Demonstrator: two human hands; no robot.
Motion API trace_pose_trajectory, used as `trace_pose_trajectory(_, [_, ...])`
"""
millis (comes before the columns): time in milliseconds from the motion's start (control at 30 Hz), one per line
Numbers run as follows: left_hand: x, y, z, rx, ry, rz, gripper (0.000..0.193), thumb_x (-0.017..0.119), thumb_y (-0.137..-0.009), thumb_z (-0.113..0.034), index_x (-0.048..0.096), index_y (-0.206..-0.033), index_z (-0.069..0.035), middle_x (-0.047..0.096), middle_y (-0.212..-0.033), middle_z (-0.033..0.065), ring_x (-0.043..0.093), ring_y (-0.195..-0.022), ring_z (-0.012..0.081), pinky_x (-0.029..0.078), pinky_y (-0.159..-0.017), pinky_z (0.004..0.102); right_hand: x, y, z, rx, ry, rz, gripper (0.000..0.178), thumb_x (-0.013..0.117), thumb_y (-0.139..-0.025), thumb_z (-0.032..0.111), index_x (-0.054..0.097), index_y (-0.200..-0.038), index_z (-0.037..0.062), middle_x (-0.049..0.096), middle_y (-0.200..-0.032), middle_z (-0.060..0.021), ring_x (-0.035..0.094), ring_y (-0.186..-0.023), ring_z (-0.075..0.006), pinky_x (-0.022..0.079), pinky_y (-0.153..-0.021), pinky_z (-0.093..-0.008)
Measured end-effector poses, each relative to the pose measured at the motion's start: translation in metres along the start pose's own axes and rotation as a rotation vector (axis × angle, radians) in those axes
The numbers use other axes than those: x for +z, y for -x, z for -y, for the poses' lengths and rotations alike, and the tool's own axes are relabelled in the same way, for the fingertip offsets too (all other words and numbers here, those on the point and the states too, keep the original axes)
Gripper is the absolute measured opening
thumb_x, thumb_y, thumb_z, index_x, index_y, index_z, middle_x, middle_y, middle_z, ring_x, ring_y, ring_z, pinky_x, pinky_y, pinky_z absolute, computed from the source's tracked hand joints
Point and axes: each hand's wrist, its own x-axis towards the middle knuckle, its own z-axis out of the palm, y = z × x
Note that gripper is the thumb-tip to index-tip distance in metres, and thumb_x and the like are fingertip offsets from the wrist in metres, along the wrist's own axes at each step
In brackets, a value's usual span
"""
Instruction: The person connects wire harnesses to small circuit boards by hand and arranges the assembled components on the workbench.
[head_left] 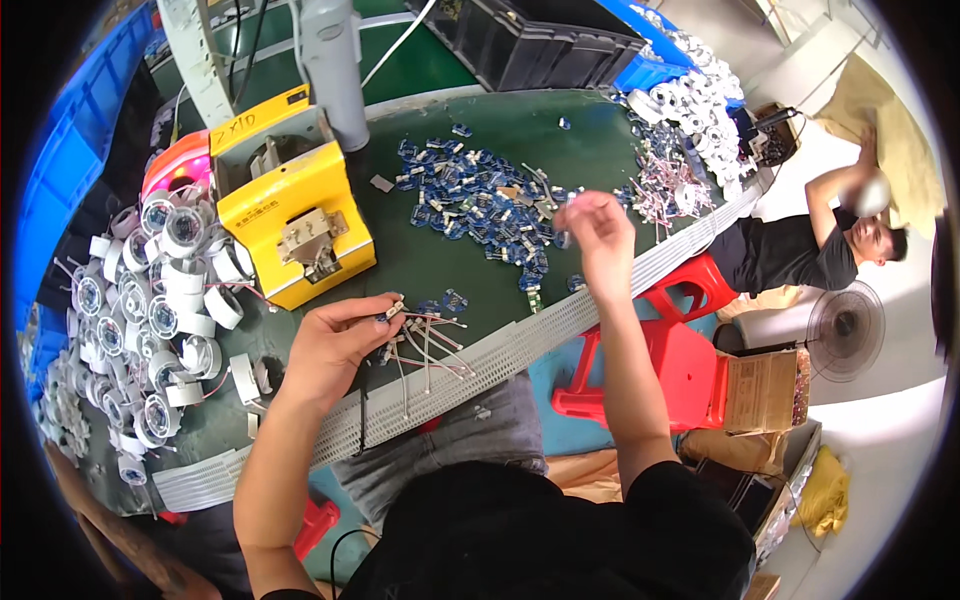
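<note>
Left hand, centre-left of frame, pinching small connector board. Right hand, right of centre, near blue boards; cannot tell whether holding anything.

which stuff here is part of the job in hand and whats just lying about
Likely part of the job:
- board in the left hand
- wires beside it
- blue boards
- perhaps the yellow machine

Probably just lying about:
- red stools
- fan
- carton
- yellow bag

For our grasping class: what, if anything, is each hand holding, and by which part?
Left hand: a small blue circuit board, apparently by its edges. Right hand: cannot be told.
</note>
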Motion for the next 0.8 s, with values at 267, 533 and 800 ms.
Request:
trace_pose_trajectory(267, [0.007,0.003,0.0,0.081,-0.087,-0.045,0.02,0.069,-0.087,0.002,0.067,-0.107,0.004,0.071,-0.102,0.0138,0.069,-0.094,0.0199,0.057,-0.086,0.0309,0.085,0.082,0.046,0.394,-0.245,0.364,0.015,0.057,-0.096,0.002,0.066,-0.106,-0.0039,0.062,-0.084,-0.0065,0.059,-0.072,-0.0138,0.046,-0.063,-0.0246])
trace_pose_trajectory(533, [0.011,0.004,0.007,0.097,-0.053,-0.072,0.022,0.072,-0.084,0.004,0.067,-0.105,0.002,0.071,-0.095,0.0085,0.067,-0.085,0.0119,0.054,-0.076,0.0253,0.117,0.104,0.037,0.223,-0.112,0.397,0.011,0.068,-0.091,0.004,0.069,-0.1,-0.0022,0.063,-0.091,-0.0047,0.062,-0.078,-0.0093,0.049,-0.07,-0.0228])
trace_pose_trajectory(800, [0.016,0.005,0.01,0.117,-0.026,-0.127,0.019,0.071,-0.085,0.004,0.068,-0.103,0.002,0.071,-0.096,0.0095,0.068,-0.086,0.0131,0.056,-0.079,0.0265,0.122,0.104,0.047,0.027,0.164,0.372,0.01,0.072,-0.086,0.006,0.07,-0.094,-0.0012,0.066,-0.085,-0.0082,0.064,-0.069,-0.0127,0.051,-0.062,-0.0255])
